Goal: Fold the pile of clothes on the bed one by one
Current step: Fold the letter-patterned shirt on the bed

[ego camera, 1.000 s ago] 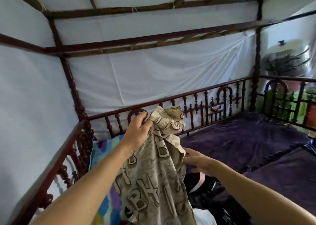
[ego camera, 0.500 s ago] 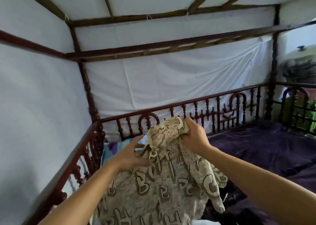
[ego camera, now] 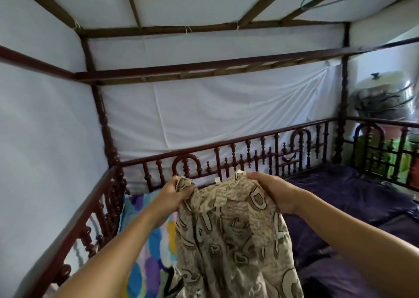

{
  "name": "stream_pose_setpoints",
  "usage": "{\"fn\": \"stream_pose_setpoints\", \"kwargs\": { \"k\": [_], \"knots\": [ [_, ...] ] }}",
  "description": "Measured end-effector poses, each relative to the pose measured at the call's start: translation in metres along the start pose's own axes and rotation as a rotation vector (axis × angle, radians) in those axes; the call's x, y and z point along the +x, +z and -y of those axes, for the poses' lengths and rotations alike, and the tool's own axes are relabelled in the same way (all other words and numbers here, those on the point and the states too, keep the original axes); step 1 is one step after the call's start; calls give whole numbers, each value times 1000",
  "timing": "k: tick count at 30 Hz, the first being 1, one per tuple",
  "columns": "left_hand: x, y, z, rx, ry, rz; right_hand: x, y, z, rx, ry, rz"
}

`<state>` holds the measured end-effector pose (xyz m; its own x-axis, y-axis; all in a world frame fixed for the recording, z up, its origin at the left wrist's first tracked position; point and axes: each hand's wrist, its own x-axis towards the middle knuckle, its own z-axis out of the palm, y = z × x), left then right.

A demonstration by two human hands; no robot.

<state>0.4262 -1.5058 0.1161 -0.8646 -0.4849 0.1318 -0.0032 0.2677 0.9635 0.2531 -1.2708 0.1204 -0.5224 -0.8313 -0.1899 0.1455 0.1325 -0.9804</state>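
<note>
The garment [ego camera: 229, 236] hangs in the lower centre of the frame, above the bed [ego camera: 340, 195]; its top edge is held at two points and sags a little between them. The left hand [ego camera: 174, 192] pinches the top left corner, thumb and fingers closed round a bunched fold; the right hand [ego camera: 274, 191] grips the top right corner, fingers curled over the edge.

Both hands sit at nearly the same height, just below the rail [ego camera: 260, 152] in the frame; the held edge therefore runs left to right, close to level. The long axis of the garment runs straight down from that edge to the bottom of the frame; the hem is out of view, so contact with the bed cannot be told.

Judgement: the cloth lies wholly below and between the grips, and neither hand is clearly nearer; the next move likely calls for lowering both hands evenly onto the purple area at right, keeping the edge taut. A patterned cloth [ego camera: 145, 252] lies at lower left, beside the garment.
</note>
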Motion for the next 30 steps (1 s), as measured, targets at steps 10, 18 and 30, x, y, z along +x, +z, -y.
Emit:
{"fn": "stream_pose_setpoints", "kwargs": {
  "k": [10,18,30],
  "knots": [
    [-14,10,-3,760,267,128,-21,5,13,-1136,-904,-672],
    [-26,40,25,403,8,491,-40,10,23,-1048,-1046,-727],
    [-9,111,5,-37,-48,391,-54,-41,23,-596,-913,-934]
  ]
}}
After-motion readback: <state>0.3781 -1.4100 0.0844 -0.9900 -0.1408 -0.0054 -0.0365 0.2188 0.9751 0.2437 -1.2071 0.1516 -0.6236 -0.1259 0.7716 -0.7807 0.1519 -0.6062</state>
